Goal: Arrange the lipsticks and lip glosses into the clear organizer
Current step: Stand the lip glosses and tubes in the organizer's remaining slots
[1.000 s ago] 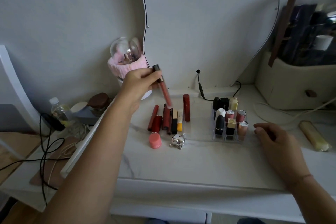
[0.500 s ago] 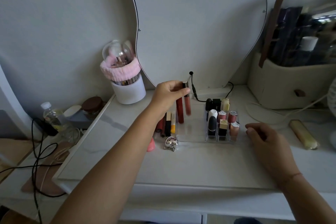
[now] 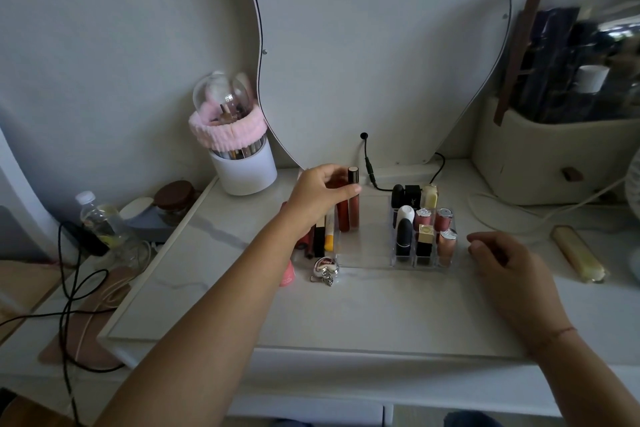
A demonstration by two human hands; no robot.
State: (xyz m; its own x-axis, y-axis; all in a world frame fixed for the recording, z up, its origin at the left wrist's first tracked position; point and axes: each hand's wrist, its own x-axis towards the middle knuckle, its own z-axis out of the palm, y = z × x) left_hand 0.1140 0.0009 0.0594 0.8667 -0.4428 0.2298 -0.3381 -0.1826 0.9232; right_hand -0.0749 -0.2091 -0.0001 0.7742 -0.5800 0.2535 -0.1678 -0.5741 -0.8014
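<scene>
Since one second ago, carries the lip gloss (image 3: 353, 204) from above the loose tubes across to the clear organizer (image 3: 367, 248) and turns it from tilted to upright. Grips the lip gloss just below its dark cap with the left hand (image 3: 320, 199), thumb and fingers curled round the tube. Holds it at the organizer's rear left, just beside an upright dark red tube (image 3: 343, 218); cannot tell whether its lower end touches the organizer floor. Rests the right hand (image 3: 502, 260) on the worktop (image 3: 346, 315) just right of the organizer, fingers loosely curled, holding nothing. Houses upright lipsticks (image 3: 403, 239) in the organizer's right-hand compartments. Lying left of the organizer, partly hidden by the left forearm: a black tube (image 3: 319, 237) and a yellow tube (image 3: 329, 236). Near the organizer's front left corner: a silver trinket (image 3: 325, 270), with a pink round item (image 3: 286, 276) just to its left. Against the wall at rear left: a white brush holder (image 3: 244, 172) with a pink band.
</scene>
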